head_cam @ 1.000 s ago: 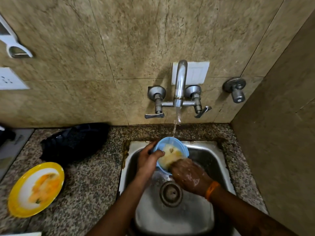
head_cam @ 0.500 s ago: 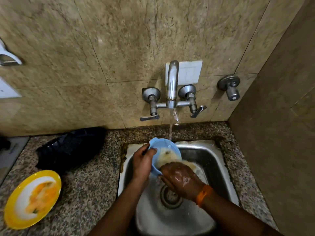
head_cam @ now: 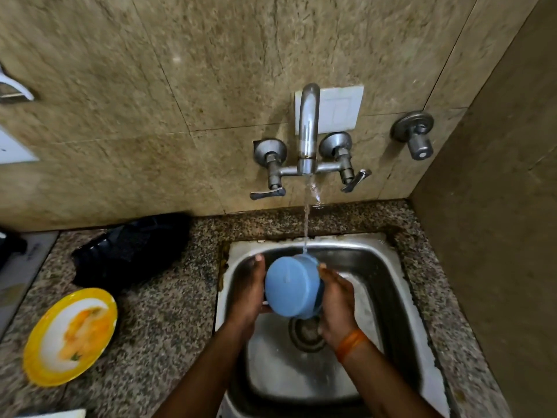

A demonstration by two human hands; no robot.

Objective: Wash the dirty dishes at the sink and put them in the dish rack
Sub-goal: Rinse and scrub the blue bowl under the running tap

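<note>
From the head camera, a blue bowl (head_cam: 291, 286) is held over the steel sink (head_cam: 388, 285), turned so its base faces up toward the camera. The left hand (head_cam: 248, 289) grips its left side and the right hand (head_cam: 336, 300) grips its right side, fingers curled around the wall; an orange band (head_cam: 351, 345) circles the right wrist. A stream of water (head_cam: 306, 218) runs from the tap (head_cam: 307, 128) on the far wall and lands on the far edge of the bowl. The drain (head_cam: 306, 333) shows just below the bowl. On the speckled bench (head_cam: 168, 312) at the left lies a yellow plate (head_cam: 70, 336) smeared with orange food, with a dark dish (head_cam: 129, 248) just beyond it, near the wall.
</note>
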